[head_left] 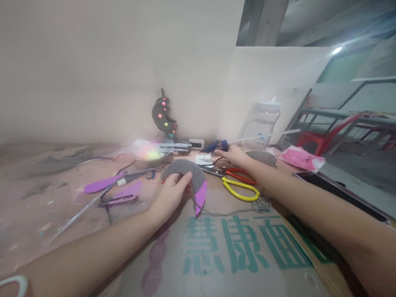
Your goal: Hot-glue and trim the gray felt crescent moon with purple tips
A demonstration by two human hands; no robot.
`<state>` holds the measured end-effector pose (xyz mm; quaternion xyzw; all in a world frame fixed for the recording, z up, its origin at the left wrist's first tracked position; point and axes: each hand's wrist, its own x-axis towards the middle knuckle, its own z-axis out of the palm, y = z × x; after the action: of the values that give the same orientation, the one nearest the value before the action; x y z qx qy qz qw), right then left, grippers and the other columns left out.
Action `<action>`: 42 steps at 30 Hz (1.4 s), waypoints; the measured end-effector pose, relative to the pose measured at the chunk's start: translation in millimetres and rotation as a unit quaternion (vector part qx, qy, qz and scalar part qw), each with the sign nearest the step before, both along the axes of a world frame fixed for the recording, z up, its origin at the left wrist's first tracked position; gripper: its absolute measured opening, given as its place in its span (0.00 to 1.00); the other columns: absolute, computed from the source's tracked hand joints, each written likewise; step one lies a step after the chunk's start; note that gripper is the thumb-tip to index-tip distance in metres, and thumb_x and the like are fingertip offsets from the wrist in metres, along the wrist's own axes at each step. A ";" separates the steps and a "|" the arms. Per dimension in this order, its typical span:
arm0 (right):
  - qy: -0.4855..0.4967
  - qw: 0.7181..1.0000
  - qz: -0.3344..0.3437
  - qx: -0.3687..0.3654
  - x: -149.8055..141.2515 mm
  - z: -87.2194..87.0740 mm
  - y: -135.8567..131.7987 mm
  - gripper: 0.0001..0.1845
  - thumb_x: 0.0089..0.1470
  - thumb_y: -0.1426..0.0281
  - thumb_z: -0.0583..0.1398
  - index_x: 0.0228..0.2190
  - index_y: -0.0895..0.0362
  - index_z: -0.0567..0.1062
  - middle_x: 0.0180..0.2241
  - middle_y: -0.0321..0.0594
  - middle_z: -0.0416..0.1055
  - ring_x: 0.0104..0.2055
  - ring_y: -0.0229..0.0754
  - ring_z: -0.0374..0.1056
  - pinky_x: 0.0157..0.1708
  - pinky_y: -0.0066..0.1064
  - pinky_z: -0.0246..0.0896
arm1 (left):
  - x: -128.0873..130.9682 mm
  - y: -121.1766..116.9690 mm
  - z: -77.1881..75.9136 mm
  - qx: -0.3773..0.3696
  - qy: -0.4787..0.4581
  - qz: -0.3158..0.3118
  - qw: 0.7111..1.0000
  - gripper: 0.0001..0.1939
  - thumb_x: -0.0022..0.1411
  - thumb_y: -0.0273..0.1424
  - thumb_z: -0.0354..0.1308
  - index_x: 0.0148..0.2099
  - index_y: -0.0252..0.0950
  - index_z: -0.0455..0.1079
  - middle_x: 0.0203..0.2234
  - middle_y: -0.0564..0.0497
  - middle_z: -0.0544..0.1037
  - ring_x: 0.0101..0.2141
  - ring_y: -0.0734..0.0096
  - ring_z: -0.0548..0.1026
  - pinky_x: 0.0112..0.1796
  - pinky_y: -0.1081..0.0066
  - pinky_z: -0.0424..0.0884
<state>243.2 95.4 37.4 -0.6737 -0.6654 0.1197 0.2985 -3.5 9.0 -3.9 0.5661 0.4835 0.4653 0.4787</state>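
At the centre of the frame, the left hand [175, 190] is half closed, pinching 1 grey-and-purple crescent [185, 169]. Just right of centre, the right hand [230, 154] grips the blue glue gun [215, 146].

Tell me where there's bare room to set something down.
The printed cardboard is bare between left forearm and right forearm, nearer than the grey yarn strand. Beyond the grey-and-purple crescent, it's crowded: scissors, glue gun, bottle.

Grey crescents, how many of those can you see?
2. One, partly purple, is in the left hand; the other, dotted with coloured balls, stands out against the wall. More could be hidden in the clutter.
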 end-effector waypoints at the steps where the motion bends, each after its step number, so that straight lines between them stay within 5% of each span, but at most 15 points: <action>1: -0.006 1.000 0.000 -0.002 0.3 -5.3 5.9 0.13 0.55 0.63 0.62 0.34 0.61 0.80 0.32 0.43 0.79 0.36 0.44 0.74 0.35 0.28 0.65 | -0.2 0.5 -0.9 0.003 0.003 0.000 1.000 0.20 0.57 0.48 0.58 0.25 0.36 0.66 0.20 0.54 0.71 0.25 0.72 0.68 0.29 0.72 0.62; 7: -0.022 1.000 0.012 -0.010 3.9 -16.6 16.5 0.15 0.56 0.63 0.62 0.36 0.63 0.80 0.36 0.48 0.80 0.39 0.48 0.75 0.41 0.33 0.67 | -0.7 1.0 0.5 0.013 0.021 -0.008 1.000 0.21 0.57 0.49 0.57 0.25 0.36 0.66 0.20 0.54 0.71 0.25 0.71 0.68 0.30 0.71 0.62; 17: 0.000 0.999 0.021 0.032 20.2 -9.0 -16.7 0.30 0.57 0.65 0.61 0.58 0.65 0.68 0.55 0.53 0.72 0.55 0.51 0.70 0.56 0.40 0.63 | 0.7 -0.6 1.1 0.007 -0.013 -0.015 1.000 0.20 0.56 0.47 0.58 0.24 0.36 0.65 0.19 0.55 0.69 0.24 0.72 0.68 0.28 0.73 0.61; 23: 0.008 0.996 0.002 0.085 14.1 -13.6 -48.5 0.24 0.58 0.66 0.57 0.54 0.63 0.71 0.56 0.54 0.70 0.57 0.52 0.67 0.59 0.44 0.58 | -0.6 0.8 -0.4 0.016 0.005 -0.010 1.000 0.20 0.57 0.48 0.58 0.25 0.36 0.65 0.21 0.54 0.71 0.26 0.71 0.69 0.29 0.72 0.63; 26: 0.019 0.990 0.026 0.141 -0.3 -12.8 -77.2 0.14 0.58 0.64 0.57 0.42 0.59 0.74 0.45 0.47 0.76 0.49 0.48 0.72 0.53 0.41 0.64 | -1.5 1.3 -0.5 0.028 0.025 -0.009 0.999 0.21 0.58 0.48 0.57 0.26 0.35 0.66 0.21 0.53 0.72 0.25 0.71 0.69 0.30 0.71 0.63; 30: 0.050 0.987 0.145 0.050 -27.6 -8.4 -120.1 0.12 0.58 0.59 0.57 0.31 0.55 0.71 0.32 0.38 0.76 0.36 0.43 0.72 0.39 0.34 0.67 | -2.1 2.3 -1.4 0.039 0.018 -0.022 0.999 0.21 0.58 0.49 0.57 0.27 0.35 0.67 0.20 0.52 0.73 0.25 0.70 0.70 0.31 0.71 0.64; 34: 0.087 0.968 0.233 -0.040 -49.5 -10.6 -148.9 0.12 0.54 0.60 0.63 0.35 0.53 0.67 0.34 0.37 0.75 0.38 0.42 0.72 0.40 0.34 0.66 | -2.6 2.4 -0.4 0.061 0.029 -0.009 0.998 0.21 0.59 0.49 0.57 0.27 0.35 0.68 0.21 0.51 0.74 0.25 0.70 0.71 0.31 0.71 0.65; 42: 0.204 0.939 0.268 -0.074 -55.3 -30.0 -148.9 0.09 0.56 0.70 0.59 0.36 0.53 0.62 0.30 0.33 0.67 0.33 0.37 0.68 0.34 0.31 0.66 | -4.7 2.0 -1.1 0.080 0.031 -0.009 0.996 0.21 0.60 0.48 0.56 0.27 0.35 0.69 0.21 0.51 0.74 0.25 0.70 0.71 0.30 0.71 0.65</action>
<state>187.9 -53.5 7.4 -0.4518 -0.7352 0.3792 0.3341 -8.1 11.0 -5.0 0.6213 0.4544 0.4800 0.4209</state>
